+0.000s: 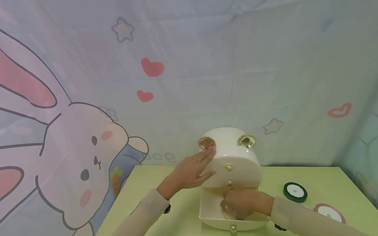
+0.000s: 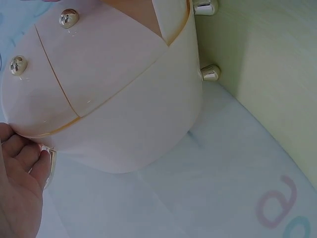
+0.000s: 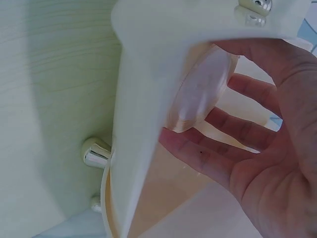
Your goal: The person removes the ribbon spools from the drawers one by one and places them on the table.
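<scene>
A glossy white storage box (image 1: 230, 170) with gold knobs and two gold ear-shaped handles stands on the table, its bottom drawer (image 1: 211, 206) pulled out. My left hand (image 1: 189, 172) rests against the box's upper left side, fingers extended beside the left gold ear (image 1: 207, 141). In the left wrist view, fingertips touch the edge of the box front. Inside the drawer, my right hand (image 1: 248, 203) holds a round ribbon spool with a pale face and beige rim. The right wrist view shows the spool (image 3: 203, 91) between thumb and fingers, partly tilted against the drawer wall.
On the light green table (image 1: 313, 177), a dark green ribbon spool (image 1: 295, 191) lies right of the box. Nearer to me is a pink ribbon spool (image 1: 329, 212), partly covered by the right sleeve. A cartoon-printed cloth (image 1: 192, 82) hangs behind the table.
</scene>
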Motion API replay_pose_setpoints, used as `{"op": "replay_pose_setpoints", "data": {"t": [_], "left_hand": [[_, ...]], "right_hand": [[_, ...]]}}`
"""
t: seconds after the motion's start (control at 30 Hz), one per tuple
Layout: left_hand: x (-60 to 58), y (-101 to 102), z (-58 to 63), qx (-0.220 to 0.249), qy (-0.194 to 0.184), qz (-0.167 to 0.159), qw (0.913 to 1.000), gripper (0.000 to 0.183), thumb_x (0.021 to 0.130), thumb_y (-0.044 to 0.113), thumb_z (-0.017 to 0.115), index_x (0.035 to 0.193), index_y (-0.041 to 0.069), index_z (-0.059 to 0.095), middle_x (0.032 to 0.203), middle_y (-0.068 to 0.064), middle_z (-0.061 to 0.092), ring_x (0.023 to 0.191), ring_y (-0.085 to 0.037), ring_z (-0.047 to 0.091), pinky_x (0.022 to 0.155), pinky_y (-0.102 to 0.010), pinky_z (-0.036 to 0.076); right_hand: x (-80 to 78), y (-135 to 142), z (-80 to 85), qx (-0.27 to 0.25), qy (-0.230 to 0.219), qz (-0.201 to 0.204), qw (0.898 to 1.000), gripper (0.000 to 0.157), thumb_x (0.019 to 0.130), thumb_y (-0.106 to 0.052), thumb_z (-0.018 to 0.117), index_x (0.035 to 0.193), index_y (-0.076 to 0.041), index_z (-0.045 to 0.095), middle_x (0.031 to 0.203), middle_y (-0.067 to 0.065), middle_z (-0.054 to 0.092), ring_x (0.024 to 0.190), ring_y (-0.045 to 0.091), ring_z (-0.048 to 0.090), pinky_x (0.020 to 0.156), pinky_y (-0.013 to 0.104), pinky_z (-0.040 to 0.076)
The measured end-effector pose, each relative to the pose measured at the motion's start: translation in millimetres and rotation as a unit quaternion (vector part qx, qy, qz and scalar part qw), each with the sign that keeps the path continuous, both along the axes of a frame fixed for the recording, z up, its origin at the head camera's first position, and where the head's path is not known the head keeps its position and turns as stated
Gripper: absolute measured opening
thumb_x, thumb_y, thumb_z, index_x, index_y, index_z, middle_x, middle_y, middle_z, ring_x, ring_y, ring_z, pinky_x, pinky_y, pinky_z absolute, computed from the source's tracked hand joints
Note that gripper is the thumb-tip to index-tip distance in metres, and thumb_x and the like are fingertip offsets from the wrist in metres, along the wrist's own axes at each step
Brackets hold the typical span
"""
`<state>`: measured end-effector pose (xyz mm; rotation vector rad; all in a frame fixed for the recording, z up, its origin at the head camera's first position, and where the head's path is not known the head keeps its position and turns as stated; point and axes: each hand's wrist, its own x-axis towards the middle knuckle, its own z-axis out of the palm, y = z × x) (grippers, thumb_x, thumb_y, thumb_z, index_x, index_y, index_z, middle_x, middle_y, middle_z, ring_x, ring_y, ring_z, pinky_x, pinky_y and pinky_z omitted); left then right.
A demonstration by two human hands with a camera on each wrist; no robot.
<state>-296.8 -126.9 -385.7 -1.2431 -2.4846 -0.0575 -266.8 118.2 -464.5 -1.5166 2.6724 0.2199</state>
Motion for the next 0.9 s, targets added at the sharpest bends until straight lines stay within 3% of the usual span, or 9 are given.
{"op": "replay_pose_setpoints", "data": {"t": [0.23,0.47,0.9], "left_hand": [[-1.4,0.7,-1.1,0.002,0.005,-0.001,1.0,0.071,0.112,0.046,0.045,0.167,0.006,0.027,0.173,-0.01,0.031,0.159,-0.024,0.037,0.122,-0.04,0.044],[-0.4,0.3,-1.6,0.0,-0.001,-0.001,1.0,0.071,0.112,0.045,0.046,0.167,0.006,0.026,0.173,-0.011,0.031,0.159,-0.024,0.037,0.122,-0.041,0.044],[-0.3,-1.3,0.4,-0.008,0.007,-0.005,0.9999,0.07,0.112,0.046,0.044,0.167,0.006,0.026,0.173,-0.011,0.031,0.159,-0.025,0.037,0.123,-0.04,0.044]], "right_hand": [[4.5,8.7,12.9,-0.013,0.001,-0.008,1.0,0.045,0.067,-0.026,0.096,0.107,-0.032,0.075,0.094,-0.008,0.063,0.081,0.004,0.054,0.073,0.022,0.05],[10.2,19.1,23.5,-0.046,-0.006,-0.016,0.999,0.05,0.06,-0.025,0.098,0.105,-0.028,0.076,0.092,-0.012,0.059,0.081,0.003,0.048,0.073,0.02,0.046],[22.3,44.9,55.6,-0.104,-0.048,-0.031,0.993,0.048,0.061,-0.016,0.093,0.105,-0.026,0.074,0.088,-0.012,0.055,0.077,0.0,0.043,0.069,0.019,0.042]]}}
